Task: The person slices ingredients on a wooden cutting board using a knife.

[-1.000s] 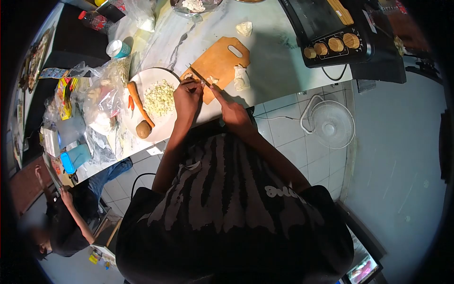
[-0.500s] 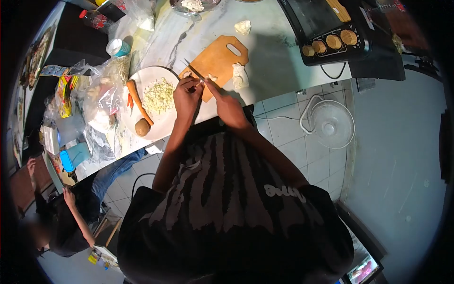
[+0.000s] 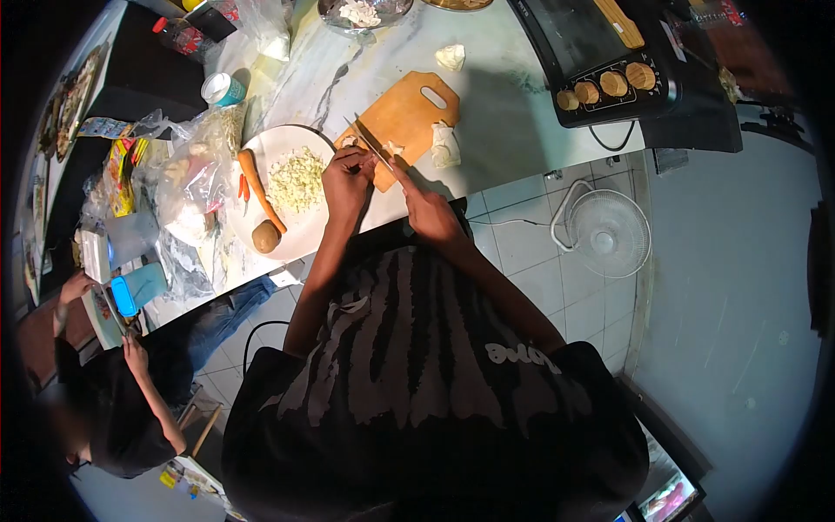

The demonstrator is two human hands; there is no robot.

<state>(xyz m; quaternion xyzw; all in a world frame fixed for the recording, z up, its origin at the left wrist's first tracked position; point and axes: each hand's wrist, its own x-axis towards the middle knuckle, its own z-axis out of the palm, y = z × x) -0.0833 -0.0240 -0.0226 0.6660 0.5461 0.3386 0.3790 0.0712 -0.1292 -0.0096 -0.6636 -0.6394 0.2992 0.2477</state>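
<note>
My right hand [image 3: 428, 211] grips a knife [image 3: 375, 144], its blade slanting up and left over the wooden cutting board [image 3: 398, 106]. Close beside the blade, my left hand [image 3: 346, 184] is closed at the board's lower left edge, fingers pinched together. What they hold is too small to make out. Small pale pieces [image 3: 394, 149] lie on the board near the knife. A larger whitish, wrapped-looking piece [image 3: 444, 144] rests at the board's right edge. Left of my hands, a white plate [image 3: 287, 137] carries pale chopped bits [image 3: 297, 180], a carrot [image 3: 258, 191], red chillies [image 3: 243, 186] and a round brown item [image 3: 266, 236].
Behind the board are a whitish lump [image 3: 450, 57] and a metal bowl [image 3: 365, 21]. A black appliance with wooden knobs [image 3: 613, 84] stands right. Plastic bags [image 3: 187, 178] and a blue-lidded container [image 3: 123, 297] sit left. Another person [image 3: 130, 409] is at lower left; a fan [image 3: 606, 233] stands right.
The knife and my right hand have shifted slightly, the blade now lying more across my left fingertips. The other person's hands have moved nearer the table's left end.
</note>
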